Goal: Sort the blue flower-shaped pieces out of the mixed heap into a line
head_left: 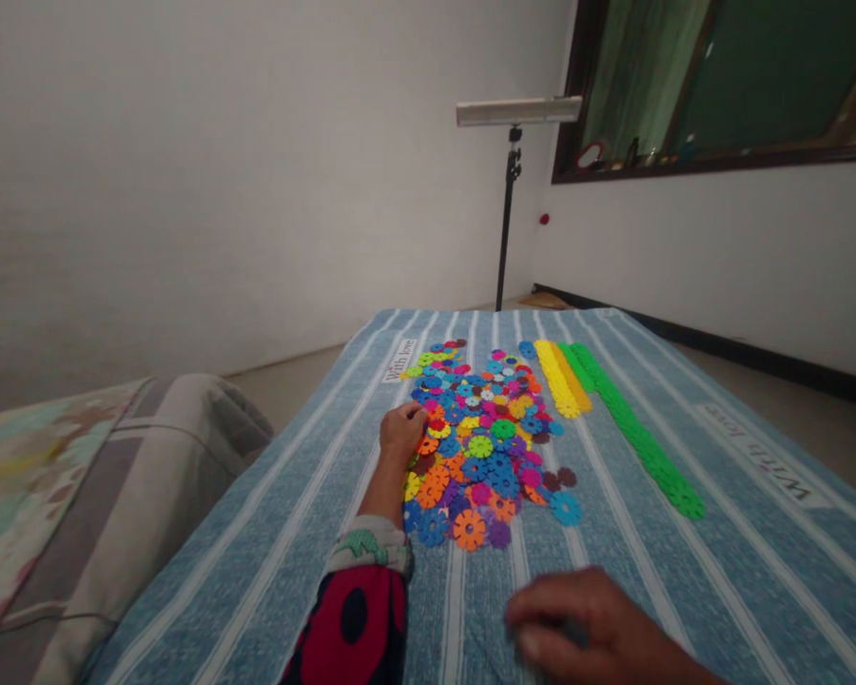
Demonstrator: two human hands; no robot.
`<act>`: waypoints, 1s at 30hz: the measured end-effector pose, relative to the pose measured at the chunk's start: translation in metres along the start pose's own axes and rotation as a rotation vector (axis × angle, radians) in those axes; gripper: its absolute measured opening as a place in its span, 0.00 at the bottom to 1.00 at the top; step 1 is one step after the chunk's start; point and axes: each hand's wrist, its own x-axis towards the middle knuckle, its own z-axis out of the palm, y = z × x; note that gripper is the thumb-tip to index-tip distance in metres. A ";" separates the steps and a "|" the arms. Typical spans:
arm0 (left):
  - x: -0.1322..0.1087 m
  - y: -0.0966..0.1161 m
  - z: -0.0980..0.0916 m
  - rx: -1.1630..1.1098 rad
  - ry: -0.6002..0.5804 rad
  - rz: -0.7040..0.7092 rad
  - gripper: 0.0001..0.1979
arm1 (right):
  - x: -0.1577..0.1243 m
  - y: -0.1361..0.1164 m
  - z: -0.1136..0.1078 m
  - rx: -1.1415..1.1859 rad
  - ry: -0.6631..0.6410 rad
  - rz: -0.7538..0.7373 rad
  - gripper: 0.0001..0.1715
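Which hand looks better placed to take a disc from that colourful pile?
Probably the left hand: it is right at the left edge of the pile. The right hand, blurred, is over the striped cloth, apart from the discs.

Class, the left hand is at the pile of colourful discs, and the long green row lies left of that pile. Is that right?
Not quite: the head view shows the long green row lying right of the pile of discs. The left hand is indeed at the pile.
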 end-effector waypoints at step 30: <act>0.001 -0.004 0.003 -0.020 0.025 0.002 0.14 | 0.141 0.058 -0.113 -0.162 0.736 0.340 0.10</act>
